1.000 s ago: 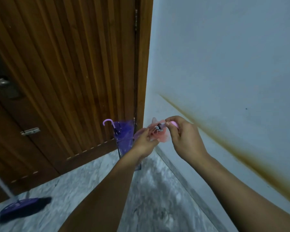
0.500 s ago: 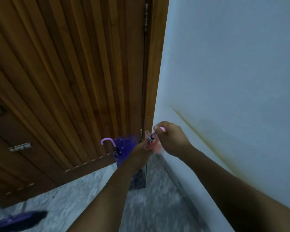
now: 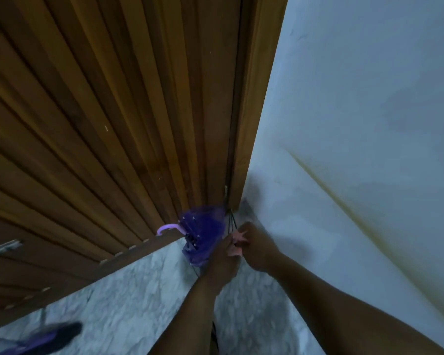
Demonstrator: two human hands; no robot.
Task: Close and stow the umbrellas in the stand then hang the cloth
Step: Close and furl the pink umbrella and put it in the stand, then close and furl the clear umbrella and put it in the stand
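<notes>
Head view: both hands' fingers pinch the pink umbrella (image 3: 237, 243) beside the stand (image 3: 230, 221) holding a purple umbrella (image 3: 203, 234).

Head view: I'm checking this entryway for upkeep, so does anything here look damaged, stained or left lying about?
A yellow-brown stain streaks diagonally down the white wall like a water mark. A blurred purple object lies on the marble floor at lower left, away from the stowed purple umbrella.

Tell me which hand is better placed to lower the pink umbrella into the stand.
Probably the right hand: it pinches the pink umbrella nearest the wire stand. The left hand only steadies it.
</notes>
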